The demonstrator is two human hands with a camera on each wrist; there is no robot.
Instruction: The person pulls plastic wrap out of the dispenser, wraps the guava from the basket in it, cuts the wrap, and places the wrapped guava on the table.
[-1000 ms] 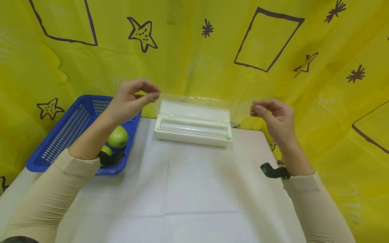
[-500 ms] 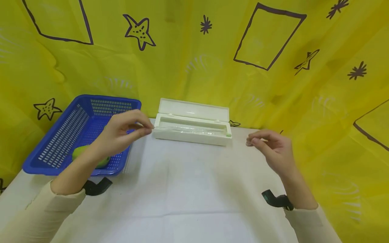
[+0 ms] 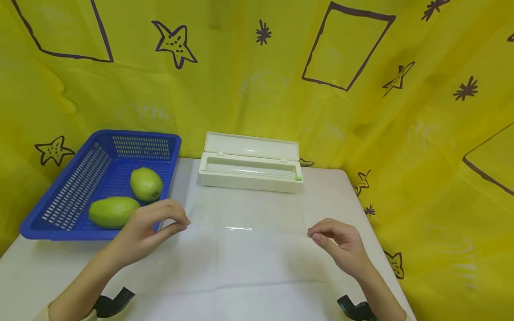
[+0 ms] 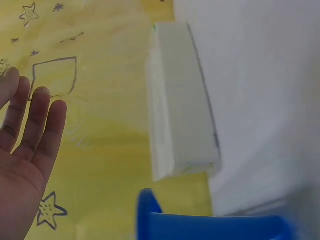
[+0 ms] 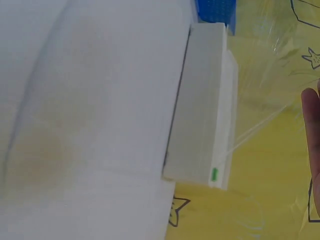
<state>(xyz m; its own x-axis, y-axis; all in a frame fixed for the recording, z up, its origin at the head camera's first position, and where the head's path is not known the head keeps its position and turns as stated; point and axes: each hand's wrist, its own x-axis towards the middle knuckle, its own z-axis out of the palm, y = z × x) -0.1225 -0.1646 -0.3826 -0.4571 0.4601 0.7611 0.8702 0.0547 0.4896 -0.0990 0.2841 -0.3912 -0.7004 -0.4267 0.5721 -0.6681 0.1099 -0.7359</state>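
Note:
A sheet of clear plastic wrap [image 3: 249, 214] stretches between my two hands, low over the white tabletop. My left hand [image 3: 154, 227] pinches one corner of it between thumb and fingertips, near the basket's front corner. At the opposite corner, my right hand [image 3: 339, 245] pinches the film the same way. Just behind the film stands a white wrap dispenser box [image 3: 249, 180], its lid [image 3: 250, 145] raised and a roll inside. A green slider [image 3: 298, 178] sits at the right end of its front edge. Each wrist view shows the box and part of the near hand.
To the left is a blue plastic basket [image 3: 68, 203] with two green fruits, one oblong [image 3: 113, 211] and one rounder [image 3: 146, 184]. Behind the white-covered table [image 3: 241, 298] hangs a yellow curtain [image 3: 225, 89] with drawn stars and rectangles.
Both hands have come down from above the box and drawn back toward the person, the film moving with them. The fruits in the basket have come into full view.

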